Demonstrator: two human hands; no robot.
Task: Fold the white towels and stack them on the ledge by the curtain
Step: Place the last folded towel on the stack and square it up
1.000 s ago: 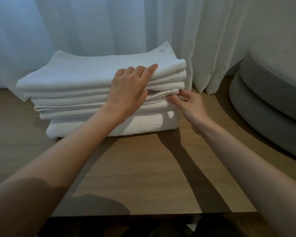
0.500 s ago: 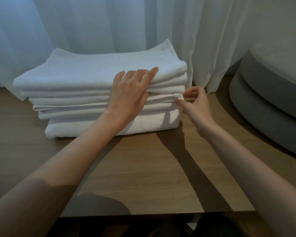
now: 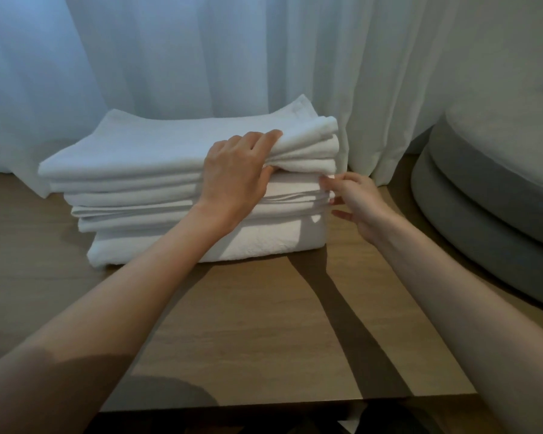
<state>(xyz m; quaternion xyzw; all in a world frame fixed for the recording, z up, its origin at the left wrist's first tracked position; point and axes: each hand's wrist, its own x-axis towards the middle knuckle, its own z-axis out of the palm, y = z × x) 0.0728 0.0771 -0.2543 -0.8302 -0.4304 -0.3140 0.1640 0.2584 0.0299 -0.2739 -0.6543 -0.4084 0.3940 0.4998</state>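
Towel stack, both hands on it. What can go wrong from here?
1. The left hand holds the upper towels with its thumb under them; lifting may slide them toward the curtain and skew the stack.
2. The right hand pinches a thin corner at the stack's right edge; a tug may pull that layer out and undo its fold.

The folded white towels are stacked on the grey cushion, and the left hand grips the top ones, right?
No. The head view shows the towel stack on the wooden ledge, not the grey cushion beside it. The left hand does grip the top ones.
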